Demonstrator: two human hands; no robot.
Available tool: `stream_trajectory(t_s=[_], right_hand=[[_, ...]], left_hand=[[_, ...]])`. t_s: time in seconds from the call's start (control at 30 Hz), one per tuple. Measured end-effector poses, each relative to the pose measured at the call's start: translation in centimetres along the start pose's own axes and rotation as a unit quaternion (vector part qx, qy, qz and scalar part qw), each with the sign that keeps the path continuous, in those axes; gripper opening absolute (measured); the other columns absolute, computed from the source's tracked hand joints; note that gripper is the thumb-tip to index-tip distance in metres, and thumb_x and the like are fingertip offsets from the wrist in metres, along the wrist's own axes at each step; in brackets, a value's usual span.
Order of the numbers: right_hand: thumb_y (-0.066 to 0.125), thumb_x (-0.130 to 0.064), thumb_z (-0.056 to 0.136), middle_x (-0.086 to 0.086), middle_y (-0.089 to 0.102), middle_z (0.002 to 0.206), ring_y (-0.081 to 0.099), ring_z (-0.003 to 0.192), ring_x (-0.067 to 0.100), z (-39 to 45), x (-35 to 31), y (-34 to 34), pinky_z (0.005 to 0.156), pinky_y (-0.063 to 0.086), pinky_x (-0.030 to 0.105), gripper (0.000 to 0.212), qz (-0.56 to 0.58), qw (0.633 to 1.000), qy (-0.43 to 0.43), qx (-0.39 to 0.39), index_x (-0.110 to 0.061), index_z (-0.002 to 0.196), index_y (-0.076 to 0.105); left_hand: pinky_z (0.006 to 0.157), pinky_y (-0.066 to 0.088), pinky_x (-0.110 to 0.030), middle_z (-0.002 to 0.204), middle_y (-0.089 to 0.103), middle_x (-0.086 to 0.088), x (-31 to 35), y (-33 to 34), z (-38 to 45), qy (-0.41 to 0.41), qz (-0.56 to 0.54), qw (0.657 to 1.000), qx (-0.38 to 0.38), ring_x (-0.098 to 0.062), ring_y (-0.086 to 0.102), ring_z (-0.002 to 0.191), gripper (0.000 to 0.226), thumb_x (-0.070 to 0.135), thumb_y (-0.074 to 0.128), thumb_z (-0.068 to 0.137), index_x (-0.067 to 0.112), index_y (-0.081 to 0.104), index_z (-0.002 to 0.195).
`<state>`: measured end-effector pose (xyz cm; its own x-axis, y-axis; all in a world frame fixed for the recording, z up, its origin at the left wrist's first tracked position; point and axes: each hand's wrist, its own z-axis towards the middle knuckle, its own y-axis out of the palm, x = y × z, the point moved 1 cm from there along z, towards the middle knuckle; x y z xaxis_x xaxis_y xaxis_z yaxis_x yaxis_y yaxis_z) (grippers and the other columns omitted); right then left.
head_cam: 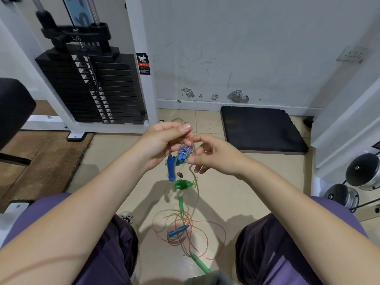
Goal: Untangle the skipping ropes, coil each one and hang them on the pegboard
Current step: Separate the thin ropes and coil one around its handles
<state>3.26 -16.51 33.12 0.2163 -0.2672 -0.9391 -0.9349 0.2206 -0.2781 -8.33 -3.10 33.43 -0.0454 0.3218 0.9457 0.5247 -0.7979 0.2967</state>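
Pinching the clear cord (186,131) in the left hand (162,145), the right hand (213,156), fingers curled at the blue-and-white knot (186,150), should tease loops loose, not yank.

Wall: scuffed white plaster wall (246,48) with chipped patches near the skirting.
Floor: beige tiled floor (236,192).
Left: black weight stack (92,89) in a white frame.
Right: black rubber mat (263,128), chrome dumbbells (362,171).

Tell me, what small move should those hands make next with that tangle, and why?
Probably tease the thin clear cord out of the braided knot. Both hands, left hand and right hand, pinch it there, a blue handle dangles below, and more rope lies looped on the floor, not yet coiled.
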Motion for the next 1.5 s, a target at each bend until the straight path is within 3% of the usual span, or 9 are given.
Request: stream_trajectory(t_s=[0.13,0.27,0.4,0.53,0.7,0.87,1.0,1.27,1.5], right_hand=[[0.069,-0.007,0.089,0.005,0.065,0.072,0.062,0.058,0.013,0.4,0.3,0.3,0.061,0.056,0.025,0.002,-0.063,0.998,0.004,-0.007,-0.007,0.089,0.071],[0.066,-0.007,0.091,0.016,0.068,0.081,0.063,0.067,0.02,0.2,0.4,-0.1,0.071,0.057,0.033,0.017,-0.127,0.992,0.021,-0.011,0.009,0.094,0.069],[0.057,-0.004,0.096,0.011,0.069,0.074,0.067,0.066,0.022,-0.4,-1.2,-1.1,0.065,0.057,0.026,0.013,0.052,0.998,-0.031,0.008,0.002,0.088,0.066],[0.055,-0.011,0.097,0.011,0.071,0.077,0.071,0.071,0.023,-0.9,-2.6,-2.6,0.067,0.06,0.027,0.015,0.234,0.964,-0.1,0.074,-0.001,0.092,0.065],[0.053,-0.014,0.099,0.009,0.073,0.08,0.074,0.078,0.022,-1.0,-2.7,-3.8,0.066,0.057,0.024,0.016,0.327,0.93,-0.11,0.127,-0.003,0.097,0.065],[0.057,-0.02,0.097,0.014,0.072,0.087,0.071,0.076,0.025,-0.9,-2.0,-3.8,0.064,0.057,0.028,0.023,0.24,0.962,-0.059,0.118,0.0,0.102,0.066],[0.07,-0.02,0.087,0.008,0.073,0.085,0.068,0.077,0.024,-1.3,-1.0,-3.1,0.065,0.054,0.03,0.021,0.055,0.998,0.003,-0.012,-0.003,0.099,0.071],[0.065,-0.005,0.091,0.01,0.073,0.087,0.065,0.073,0.011,-1.0,0.6,-1.1,0.072,0.056,0.022,0.016,-0.125,0.986,0.055,-0.096,0.0,0.104,0.073],[0.055,-0.005,0.097,0.015,0.072,0.083,0.073,0.075,0.024,-0.7,-1.5,-2.2,0.071,0.06,0.028,0.013,0.135,0.989,-0.055,0.01,-0.001,0.097,0.067]], left_hand=[[0.049,0.04,-0.013,0.079,0.071,-0.002,0.2,-0.4,0.1,0.008,-0.012,0.999,0.03,-0.01,0.069,0.069,0.023,0.029,0.073,0.076,0.01,0.069,0.088],[0.049,0.043,-0.013,0.083,0.074,-0.003,0.8,-1.5,0.2,0.038,-0.078,0.993,0.078,-0.009,0.07,0.071,0.021,0.028,0.072,0.081,0.01,0.071,0.093],[0.063,0.049,-0.016,0.094,0.077,-0.004,0.6,-1.2,0.0,-0.001,-0.012,0.999,0.037,-0.012,0.073,0.084,0.035,0.034,0.07,0.077,0.01,0.07,0.101],[0.072,0.054,-0.019,0.098,0.076,-0.008,-0.3,-0.7,-0.5,-0.07,0.105,0.988,-0.089,-0.015,0.071,0.089,0.031,0.024,0.076,0.07,0.012,0.077,0.099],[0.073,0.056,-0.023,0.085,0.076,-0.011,-1.4,0.0,-0.8,-0.081,0.181,0.97,-0.137,-0.017,0.072,0.078,0.018,0.023,0.078,0.072,0.013,0.08,0.086],[0.065,0.057,-0.022,0.084,0.076,-0.009,-1.0,0.3,-0.4,-0.032,0.116,0.99,-0.079,-0.018,0.074,0.073,0.013,0.028,0.076,0.072,0.016,0.079,0.079],[0.066,0.058,-0.024,0.084,0.075,-0.007,-0.6,0.0,0.1,-0.009,0.06,0.997,-0.042,-0.017,0.074,0.074,0.015,0.028,0.076,0.074,0.015,0.078,0.08],[0.063,0.057,-0.023,0.083,0.075,-0.003,1.2,-1.3,0.7,0.049,-0.062,0.996,0.052,-0.015,0.073,0.07,0.013,0.023,0.071,0.077,0.014,0.076,0.086],[0.088,0.055,-0.032,0.105,0.075,-0.004,0.2,-1.6,0.3,-0.045,0.085,0.995,-0.037,-0.018,0.071,0.092,0.047,0.032,0.081,0.074,0.016,0.067,0.116]])
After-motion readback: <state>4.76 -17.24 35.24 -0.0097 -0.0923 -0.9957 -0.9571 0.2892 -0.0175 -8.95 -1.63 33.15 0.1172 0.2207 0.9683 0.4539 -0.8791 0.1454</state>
